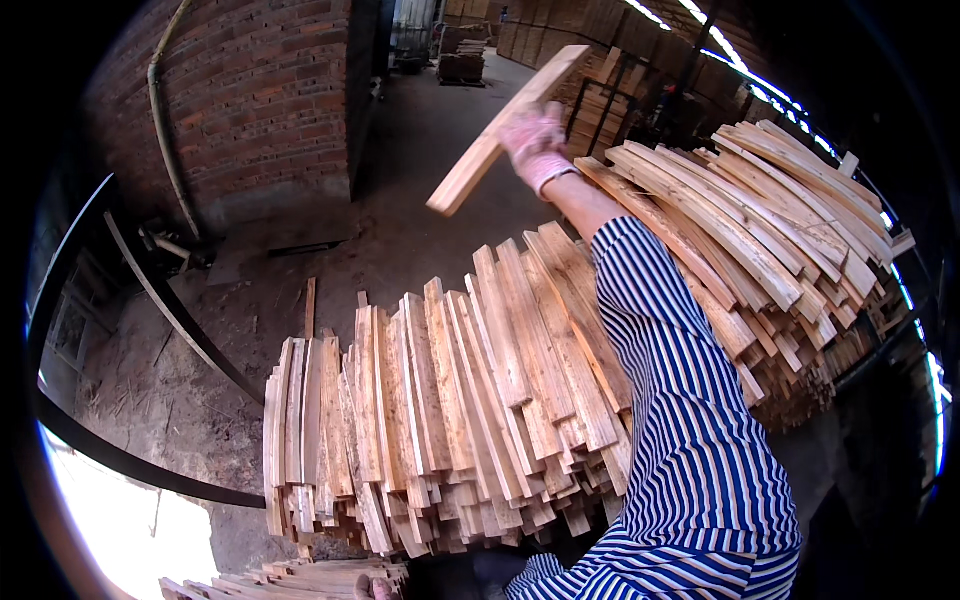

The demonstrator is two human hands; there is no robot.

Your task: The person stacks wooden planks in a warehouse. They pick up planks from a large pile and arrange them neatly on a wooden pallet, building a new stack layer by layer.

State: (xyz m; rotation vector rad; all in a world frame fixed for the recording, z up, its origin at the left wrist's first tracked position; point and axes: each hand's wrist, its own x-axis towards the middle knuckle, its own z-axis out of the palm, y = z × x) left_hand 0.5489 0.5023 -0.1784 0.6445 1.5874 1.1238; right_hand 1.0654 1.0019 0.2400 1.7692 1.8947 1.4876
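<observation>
My right hand [535,148], in a pink and white glove, is closed around a pale wooden board [470,178]. The board is held up in the air at a slant, above the floor and beyond the long stack of boards [450,400]. My arm in a blue and white striped sleeve reaches across that stack. At the lower edge, a small part of what looks like my left hand [378,588] shows beside a lower row of boards [270,582]. The picture's edge cuts it off, so its grip is hidden.
To the right lies another high pile of boards [760,220]. A curved dark metal frame [170,300] stands at the left. Behind are a brick wall [230,100] with a pipe [158,110], and more stacked wood [462,62] farther back.
</observation>
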